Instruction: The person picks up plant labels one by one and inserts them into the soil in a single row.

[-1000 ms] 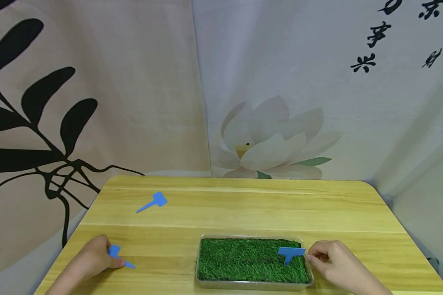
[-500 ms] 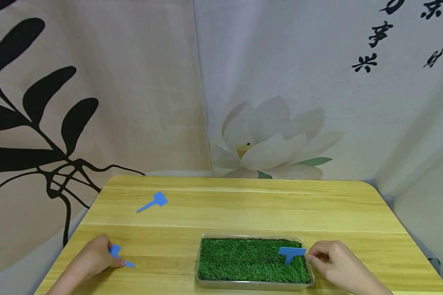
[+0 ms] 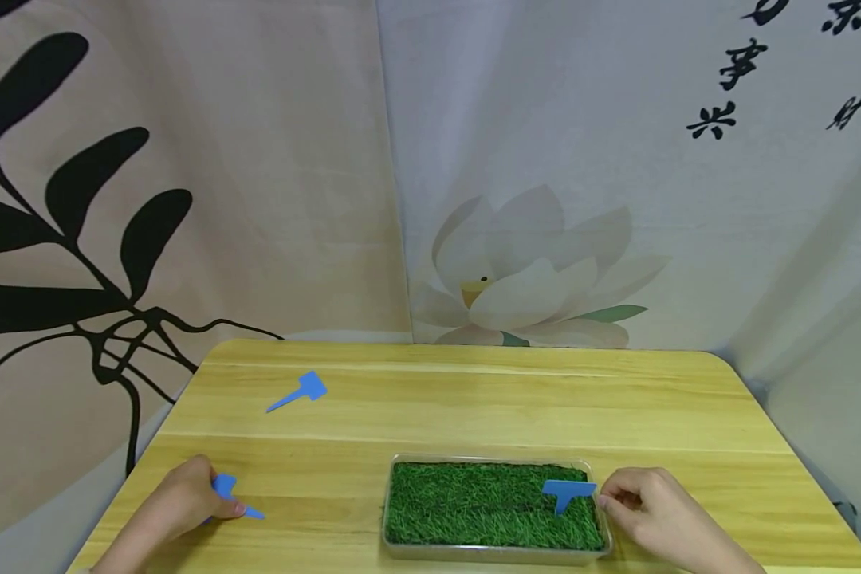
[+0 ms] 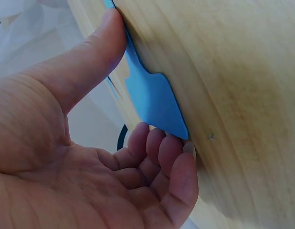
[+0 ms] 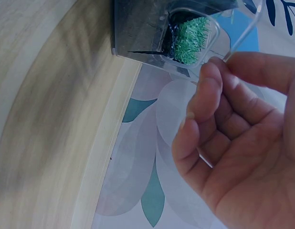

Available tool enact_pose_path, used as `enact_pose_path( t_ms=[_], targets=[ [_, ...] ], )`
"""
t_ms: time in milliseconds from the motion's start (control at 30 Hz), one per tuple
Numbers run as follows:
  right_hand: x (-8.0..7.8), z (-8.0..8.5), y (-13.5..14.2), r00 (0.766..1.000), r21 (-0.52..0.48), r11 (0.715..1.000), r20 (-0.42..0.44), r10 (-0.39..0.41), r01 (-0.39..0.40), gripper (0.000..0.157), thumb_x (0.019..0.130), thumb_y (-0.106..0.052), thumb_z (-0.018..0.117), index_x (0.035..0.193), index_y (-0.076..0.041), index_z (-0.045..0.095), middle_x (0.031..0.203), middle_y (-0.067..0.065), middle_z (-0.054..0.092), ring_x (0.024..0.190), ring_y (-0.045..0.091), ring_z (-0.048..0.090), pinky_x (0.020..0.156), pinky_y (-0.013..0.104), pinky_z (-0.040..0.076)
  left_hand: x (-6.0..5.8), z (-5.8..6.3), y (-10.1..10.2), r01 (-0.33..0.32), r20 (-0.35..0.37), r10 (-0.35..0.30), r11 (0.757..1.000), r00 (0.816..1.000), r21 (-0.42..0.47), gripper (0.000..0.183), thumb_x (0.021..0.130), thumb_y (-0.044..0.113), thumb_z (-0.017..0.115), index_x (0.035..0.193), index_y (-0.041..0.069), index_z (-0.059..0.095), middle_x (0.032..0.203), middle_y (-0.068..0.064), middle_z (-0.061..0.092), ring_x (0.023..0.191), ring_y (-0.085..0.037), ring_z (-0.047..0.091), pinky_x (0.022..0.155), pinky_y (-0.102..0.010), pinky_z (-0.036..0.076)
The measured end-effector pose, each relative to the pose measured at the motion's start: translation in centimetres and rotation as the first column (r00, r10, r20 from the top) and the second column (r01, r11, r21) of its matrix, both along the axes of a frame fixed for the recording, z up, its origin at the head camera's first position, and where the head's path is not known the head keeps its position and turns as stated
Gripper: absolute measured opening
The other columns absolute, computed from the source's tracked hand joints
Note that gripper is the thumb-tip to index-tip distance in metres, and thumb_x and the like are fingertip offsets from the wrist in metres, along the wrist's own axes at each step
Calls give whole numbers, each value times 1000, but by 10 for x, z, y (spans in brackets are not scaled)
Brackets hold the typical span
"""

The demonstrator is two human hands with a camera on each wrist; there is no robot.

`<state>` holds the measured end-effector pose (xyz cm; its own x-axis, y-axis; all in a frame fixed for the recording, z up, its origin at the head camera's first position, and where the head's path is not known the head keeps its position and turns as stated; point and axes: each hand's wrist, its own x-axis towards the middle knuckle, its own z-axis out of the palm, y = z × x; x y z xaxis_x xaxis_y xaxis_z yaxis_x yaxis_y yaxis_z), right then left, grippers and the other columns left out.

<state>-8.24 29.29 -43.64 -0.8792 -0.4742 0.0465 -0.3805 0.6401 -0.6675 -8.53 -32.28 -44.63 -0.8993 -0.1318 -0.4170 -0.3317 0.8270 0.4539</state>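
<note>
The head view is drifting slightly: lettering (image 3: 712, 120) beyond the bench's (image 3: 473, 399) far edge is creeping up and rightward.

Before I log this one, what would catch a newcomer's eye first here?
Probably the green grass in the clear tray on the table, with a blue T-shaped marker standing near its right end. Next, the bold black leaves on the cloth, back left. Low at left, the left grip holds another blue marker.
</note>
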Motion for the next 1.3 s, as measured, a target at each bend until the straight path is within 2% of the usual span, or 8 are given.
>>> enact_pose_path(
  t_ms=[233, 467, 633, 833, 1000, 1100, 1300],
  targets=[
    [0, -2, 1, 999, -17, 1000, -30, 16, -16, 18, 100, -7, 70, 89, -21, 75, 74, -19, 58, 62, -2, 47, 53, 24, 41, 0, -2, -4, -10, -18, 10, 1000, 1000, -21, 62, 76, 26, 96, 100, -11, 53, 88, -13, 56, 81, -30, 52, 69, -39, 48],
    [-2, -2, 1, 999, -21, 1000, -28, 19, -19, 18, 100, -7, 70, 90, -21, 76, 75, -19, 60, 62, -2, 48, 53, 24, 41, 3, -4, -14, -14, -45, 14, 1000, 999, 7, 45, 84, 10, 88, 106, -13, 56, 95, -17, 59, 85, -31, 55, 70, -40, 50],
    [-2, -2, 1, 1000, -22, 1000, -21, 17, -18, 18, 100, -8, 70, 90, -21, 76, 75, -18, 60, 62, -2, 48, 53, 24, 41, 3, -1, -17, -24, -73, 25, 1000, 997, 12, 30, 87, 3, 82, 103, -12, 62, 88, -11, 57, 83, -28, 54, 69, -37, 47],
    [-1, -2, 2, 999, -28, 999, -39, 24, -25, 18, 100, -7, 70, 90, -21, 76, 74, -19, 59, 61, -2, 47, 52, 24, 41, 6, 7, -17, -1, -126, 8, 999, 992, 53, 20, 89, -1, 77, 101, -13, 67, 86, -5, 57, 81, -23, 53, 67, -32, 45],
    [-1, -3, 1, 997, -28, 999, -70, 36, -38, 18, 99, -6, 71, 90, -21, 76, 74, -20, 58, 61, -3, 46, 52, 23, 41, 9, 17, -11, -15, -173, 36, 993, 984, 118, 17, 91, -2, 75, 103, -14, 70, 87, -4, 62, 81, -20, 55, 63, -26, 47],
    [-1, -2, 1, 996, -32, 999, -79, 41, -44, 19, 99, -5, 71, 90, -21, 76, 74, -20, 58, 61, -4, 46, 52, 23, 40, 10, 23, -6, -27, -199, 54, 991, 979, 134, 17, 92, 0, 76, 103, -13, 72, 88, -5, 67, 83, -20, 58, 63, -26, 49],
    [-1, -2, 2, 998, -35, 999, -46, 40, -42, 18, 100, -7, 70, 90, -21, 76, 74, -19, 58, 61, -3, 46, 52, 23, 40, 10, 31, 2, -57, -231, 81, 992, 970, 109, 19, 94, 6, 77, 103, -10, 74, 95, -12, 74, 88, -24, 64, 65, -31, 52]
  ],
)
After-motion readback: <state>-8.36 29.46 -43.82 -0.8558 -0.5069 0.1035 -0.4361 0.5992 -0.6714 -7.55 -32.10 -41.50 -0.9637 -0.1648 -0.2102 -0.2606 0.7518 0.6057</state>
